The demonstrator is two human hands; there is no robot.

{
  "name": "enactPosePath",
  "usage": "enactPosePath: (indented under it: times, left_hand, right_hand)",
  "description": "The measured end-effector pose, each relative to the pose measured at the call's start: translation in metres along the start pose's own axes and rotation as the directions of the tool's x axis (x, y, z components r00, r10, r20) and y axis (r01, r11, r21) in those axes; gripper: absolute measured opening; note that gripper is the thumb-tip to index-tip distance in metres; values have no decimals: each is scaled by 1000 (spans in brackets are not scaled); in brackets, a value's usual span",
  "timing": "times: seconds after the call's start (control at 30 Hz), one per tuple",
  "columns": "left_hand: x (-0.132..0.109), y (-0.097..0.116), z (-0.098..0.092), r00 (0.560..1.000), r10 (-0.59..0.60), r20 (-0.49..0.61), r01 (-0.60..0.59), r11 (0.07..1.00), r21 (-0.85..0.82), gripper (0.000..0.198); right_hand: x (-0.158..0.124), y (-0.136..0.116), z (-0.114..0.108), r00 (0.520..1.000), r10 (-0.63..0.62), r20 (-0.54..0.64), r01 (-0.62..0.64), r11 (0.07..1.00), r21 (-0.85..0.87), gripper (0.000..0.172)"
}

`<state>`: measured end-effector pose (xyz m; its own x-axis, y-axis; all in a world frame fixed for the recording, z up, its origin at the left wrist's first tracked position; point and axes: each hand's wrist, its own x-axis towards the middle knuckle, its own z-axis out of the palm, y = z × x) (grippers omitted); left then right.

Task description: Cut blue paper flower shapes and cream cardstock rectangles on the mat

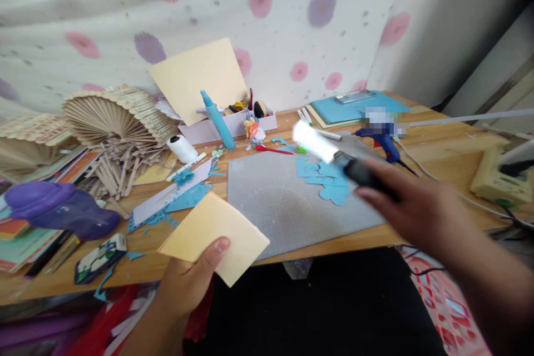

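In my left hand [196, 272] is a cream folded card [221, 233], pinched under the thumb near the table's front edge. My right hand [417, 200] is closed around the black handle of a tool with a broad, bright white end [315, 142]. Motion blurs that tool, and its exact kind cannot be made out. It is held above the right part of a grey cutting mat [271, 194], pointing to the upper left. Blue paper cutouts [334, 189] lie on the mat below it.
A blue glue gun [386, 142] and a power strip [504, 172] with cords are at the right. Behind the mat stand a blue bottle [219, 122] and a white box [200, 133] of tools. Wooden sticks [119, 172] and a purple tape dispenser [62, 208] crowd the left.
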<state>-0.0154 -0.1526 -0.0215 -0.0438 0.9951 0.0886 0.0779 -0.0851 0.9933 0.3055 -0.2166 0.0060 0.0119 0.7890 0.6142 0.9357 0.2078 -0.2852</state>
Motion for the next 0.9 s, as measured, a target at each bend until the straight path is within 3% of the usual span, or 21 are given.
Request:
enactPosePath:
  times: [0.03,0.1,0.2,0.37,0.53,0.63,0.7,0.8,0.9]
  left_hand:
    - [-1,1,1,999,-44,-4,44,998,-47,42]
    - [-2,2,6,985,-170,29,172,971,-167,42]
    - [-5,7,15,941,-293,169,331,901,-282,43]
    - [-5,10,19,921,-224,318,340,861,-379,47]
    - [-2,1,13,901,-214,376,352,868,-349,45]
    - [-2,-3,14,901,-224,371,359,865,-350,43]
    - [-2,-4,17,904,-235,358,363,864,-349,42]
    - [-1,-7,18,900,-243,362,357,887,-292,40]
    - [8,-10,12,932,-167,322,212,971,-111,40]
  right_hand:
    - [1,9,-1,996,94,-2,-94,995,27,37]
    - [-1,20,4,986,162,47,-166,982,88,39]
    - [-6,13,27,940,62,337,-99,991,92,38]
    - [-5,-25,61,845,98,526,-10,986,-168,43]
    - [8,-39,73,826,87,557,17,983,-180,40]
    - [13,-40,73,885,11,466,-5,1000,-14,35]
    - [16,-45,71,928,-30,371,-66,968,243,32]
    - [25,-60,68,955,-53,292,-147,771,620,28]
    - [35,-76,71,952,-94,292,-156,671,725,14]
